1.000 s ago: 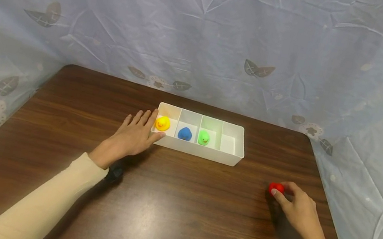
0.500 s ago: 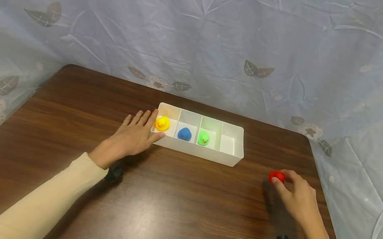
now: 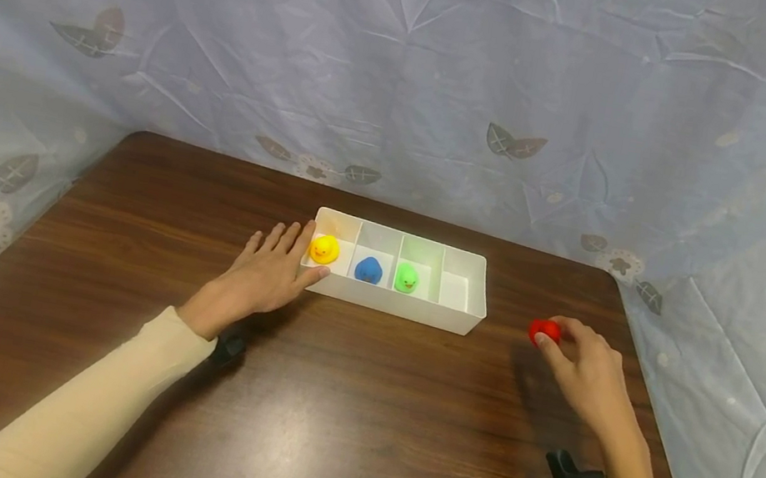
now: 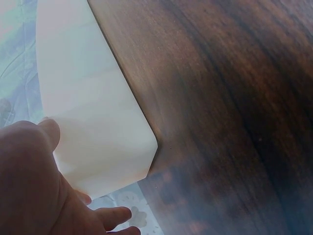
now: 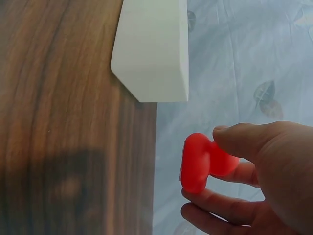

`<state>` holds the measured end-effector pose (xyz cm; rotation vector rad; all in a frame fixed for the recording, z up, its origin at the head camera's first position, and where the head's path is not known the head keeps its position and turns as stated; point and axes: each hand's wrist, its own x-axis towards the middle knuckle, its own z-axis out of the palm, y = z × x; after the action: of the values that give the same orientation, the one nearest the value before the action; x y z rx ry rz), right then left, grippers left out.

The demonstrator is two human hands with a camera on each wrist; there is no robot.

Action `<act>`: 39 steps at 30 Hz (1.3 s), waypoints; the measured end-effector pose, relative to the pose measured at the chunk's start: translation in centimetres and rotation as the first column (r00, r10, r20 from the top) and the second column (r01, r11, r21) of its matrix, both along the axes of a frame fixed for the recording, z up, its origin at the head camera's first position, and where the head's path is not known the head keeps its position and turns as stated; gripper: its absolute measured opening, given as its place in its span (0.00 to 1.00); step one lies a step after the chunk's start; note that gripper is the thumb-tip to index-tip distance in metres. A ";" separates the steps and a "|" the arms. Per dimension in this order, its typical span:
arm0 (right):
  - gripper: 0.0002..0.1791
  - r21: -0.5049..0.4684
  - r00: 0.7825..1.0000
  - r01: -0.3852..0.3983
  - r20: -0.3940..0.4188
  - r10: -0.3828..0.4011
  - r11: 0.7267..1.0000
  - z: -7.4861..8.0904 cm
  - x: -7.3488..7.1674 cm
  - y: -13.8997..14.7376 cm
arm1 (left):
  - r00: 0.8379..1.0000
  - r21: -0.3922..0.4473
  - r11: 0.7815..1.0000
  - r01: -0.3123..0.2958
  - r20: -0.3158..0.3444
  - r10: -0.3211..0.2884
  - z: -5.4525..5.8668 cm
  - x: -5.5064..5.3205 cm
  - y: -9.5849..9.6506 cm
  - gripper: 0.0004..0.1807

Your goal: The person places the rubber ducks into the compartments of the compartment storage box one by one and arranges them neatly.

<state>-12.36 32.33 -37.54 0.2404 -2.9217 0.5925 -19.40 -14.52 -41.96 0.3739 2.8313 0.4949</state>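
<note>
My right hand pinches a red toy duck between thumb and fingers, off the table to the right of the box. In the right wrist view the red duck shows two rounded lobes. A white divided box stands toward the back of the table. From left to right, its compartments hold a yellow duck, a blue duck and a green duck; the rightmost one is bare. With fingers straight and spread, my left hand touches the box's left end, thumb at its front wall.
The dark wooden table extends in front of the box. A pale patterned cloth hangs behind it and along both sides. Black straps, one at the right wrist, sit under the wrists.
My right hand has lifted the red duck and moved forward and slightly left, closer to the box. The left hand stays in place at the box.
</note>
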 end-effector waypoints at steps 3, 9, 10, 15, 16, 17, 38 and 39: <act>0.24 0.000 1.000 -0.012 -0.015 0.012 1.000 0.2 -0.5 -0.3 | 1.000 -0.003 1.000 0.000 0.002 0.000 0.2 0.0 0.0 0.49; 0.22 -0.008 0.999 -0.024 -0.031 0.024 1.000 0.6 -1.1 -0.8 | 1.000 -0.003 1.000 -0.001 0.004 0.001 0.1 0.0 0.1 0.49; 0.22 -0.008 0.999 -0.026 -0.033 0.026 1.000 0.7 -1.2 -0.9 | 1.000 -0.002 1.000 -0.002 0.004 0.002 0.1 0.0 0.1 0.49; 0.21 -0.006 0.997 -0.041 -0.058 0.040 0.999 0.9 -1.7 -1.4 | 1.000 -0.004 1.000 -0.005 0.005 0.005 0.0 0.0 0.0 0.49; 0.20 -0.006 0.997 -0.045 -0.065 0.045 0.999 0.9 -1.8 -1.5 | 1.000 -0.005 1.000 -0.005 0.005 0.005 0.0 0.0 0.1 0.49; 0.20 -0.004 0.996 -0.049 -0.071 0.049 0.999 1.0 -1.9 -1.6 | 1.000 -0.006 1.000 -0.005 0.006 0.005 0.0 0.0 0.0 0.49; 0.20 0.004 0.989 -0.101 -0.111 0.100 0.995 1.5 -4.2 -4.1 | 1.000 -0.007 1.000 -0.007 0.004 0.007 0.2 0.1 0.1 0.49; 0.19 0.003 0.989 -0.102 -0.111 0.102 0.995 1.5 -4.3 -4.2 | 1.000 -0.005 1.000 -0.007 0.003 0.007 0.2 0.1 0.1 0.49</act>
<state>-16.64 28.10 -36.05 0.4110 -2.8148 0.5781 -19.27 -14.44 -41.76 0.3623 2.8317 0.4891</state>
